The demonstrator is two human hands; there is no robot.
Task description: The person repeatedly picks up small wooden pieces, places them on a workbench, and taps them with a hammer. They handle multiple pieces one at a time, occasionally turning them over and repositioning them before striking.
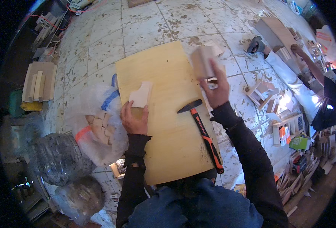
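- Nearest us, our lap carries a plywood board point(168, 125), its long axis running away from us toward the tiled floor point(145, 26).
- On the board's right edge lies a hammer point(204, 135), orange-and-black handle toward us, head pointing away and left, just below our right hand; neither hand touches it.
- Our left hand point(134, 121) rests on the board's left half, fingers curled loosely about the near end of a small wood piece point(141, 95) with one curved edge; the piece lies flat, extending away from the hand.
- Our right hand point(218, 89) is raised over the board's far right corner, closed around a wood block assembly point(203, 60) that stands up from the grip.
- The piece lies left of and nearer than the assembly; the two are well apart.
- Left of the board, a clear bag point(99, 125) holds more blocks.
- Farther right, another person's sleeve point(289, 81) reaches across the floor.
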